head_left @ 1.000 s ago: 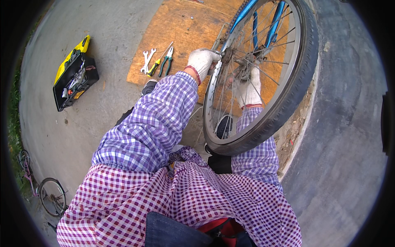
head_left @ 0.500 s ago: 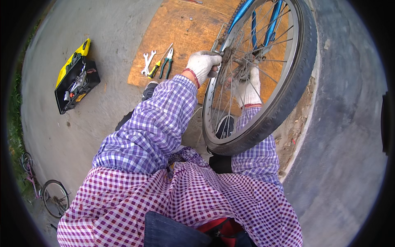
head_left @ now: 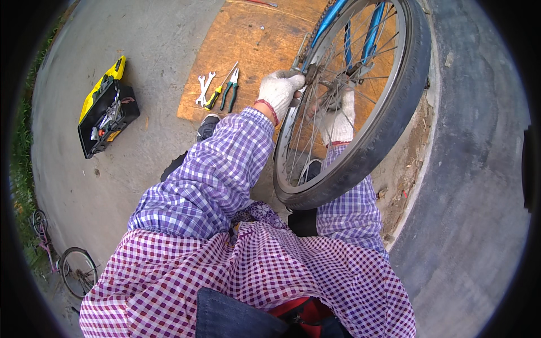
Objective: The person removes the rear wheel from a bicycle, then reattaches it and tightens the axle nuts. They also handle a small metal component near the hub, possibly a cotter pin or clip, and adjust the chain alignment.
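The wheel [head_left: 389,135] looks stiff, fairly light — best held by its edge — though whether the left hand [head_left: 280,90] or right hand [head_left: 341,119] has fingers clamped, I cannot tell.

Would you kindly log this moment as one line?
left hand: curled beside bicycle wheel | right hand: visible through wheel | screwdriver, pliers: on board | toolbox: open

- Grey concrete ground [head_left: 160,67] spreads to your left.
- Green plants [head_left: 21,169] border it.
- A darker grey surface [head_left: 468,169], perhaps paving, lies on your right.
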A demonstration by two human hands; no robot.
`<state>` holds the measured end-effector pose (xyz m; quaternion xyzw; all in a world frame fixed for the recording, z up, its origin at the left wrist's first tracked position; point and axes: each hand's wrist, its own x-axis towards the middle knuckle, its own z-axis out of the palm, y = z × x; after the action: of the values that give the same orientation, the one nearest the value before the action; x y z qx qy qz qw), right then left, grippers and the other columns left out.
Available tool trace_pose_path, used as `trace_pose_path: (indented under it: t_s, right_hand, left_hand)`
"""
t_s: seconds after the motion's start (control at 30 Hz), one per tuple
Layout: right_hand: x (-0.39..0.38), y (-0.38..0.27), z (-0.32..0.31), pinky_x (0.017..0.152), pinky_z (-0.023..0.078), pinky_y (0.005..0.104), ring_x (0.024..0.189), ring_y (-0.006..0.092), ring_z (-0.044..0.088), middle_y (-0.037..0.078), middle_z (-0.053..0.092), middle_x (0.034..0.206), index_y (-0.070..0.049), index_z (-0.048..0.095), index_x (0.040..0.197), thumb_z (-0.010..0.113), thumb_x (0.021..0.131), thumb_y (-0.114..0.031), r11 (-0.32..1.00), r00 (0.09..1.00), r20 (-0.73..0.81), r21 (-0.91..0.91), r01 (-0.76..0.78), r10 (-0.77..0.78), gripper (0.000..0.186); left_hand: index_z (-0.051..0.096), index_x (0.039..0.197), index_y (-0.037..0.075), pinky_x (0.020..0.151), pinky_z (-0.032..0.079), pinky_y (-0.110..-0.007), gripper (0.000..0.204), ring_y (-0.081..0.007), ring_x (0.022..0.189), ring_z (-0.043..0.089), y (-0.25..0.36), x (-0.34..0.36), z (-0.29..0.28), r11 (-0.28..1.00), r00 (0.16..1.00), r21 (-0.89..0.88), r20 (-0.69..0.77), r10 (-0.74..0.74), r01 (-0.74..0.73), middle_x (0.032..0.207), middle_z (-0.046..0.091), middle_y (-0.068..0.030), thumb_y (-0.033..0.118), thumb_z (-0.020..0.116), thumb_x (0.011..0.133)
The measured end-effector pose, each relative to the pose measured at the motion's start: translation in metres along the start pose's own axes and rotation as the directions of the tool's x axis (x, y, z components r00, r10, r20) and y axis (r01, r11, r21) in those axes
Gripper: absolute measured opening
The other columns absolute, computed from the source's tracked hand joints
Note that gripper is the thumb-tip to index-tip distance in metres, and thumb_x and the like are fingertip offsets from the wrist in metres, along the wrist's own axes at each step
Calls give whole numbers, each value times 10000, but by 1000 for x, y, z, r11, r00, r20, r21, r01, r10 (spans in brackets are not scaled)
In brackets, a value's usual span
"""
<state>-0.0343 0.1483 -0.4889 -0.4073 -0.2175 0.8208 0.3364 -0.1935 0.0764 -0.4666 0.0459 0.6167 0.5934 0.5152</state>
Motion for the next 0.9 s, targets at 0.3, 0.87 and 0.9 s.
trace_pose_path:
  t_s: [0.3,0.87,0.9]
  right_hand:
    - [-3,-2,15,674,368,464,704,298,521,114,496,776,-23,565,953,621,900,-751,998,998,-12,34,56,-56,732]
    - [34,15,-10,697,388,458,671,280,494,120,519,730,-42,572,955,581,919,-767,998,997,70,56,28,-32,725]
    - [33,15,-8,697,388,459,671,280,494,121,520,732,-43,573,958,581,920,-765,998,997,67,62,30,-34,724]
  left_hand:
    - [710,1213,-29,621,552,-297,367,-136,746,671,16,-11,-1,993,996,76,-21,87,-85,951,734,-74,168,778,911]
    - [658,1298,-71,645,563,-290,464,-153,783,693,9,-10,-3,991,989,-29,-73,129,-131,1007,740,-115,88,752,872]
    - [657,1300,-69,642,562,-285,461,-150,777,689,9,-11,-3,990,988,-41,-84,133,-137,1002,738,-111,83,751,875]
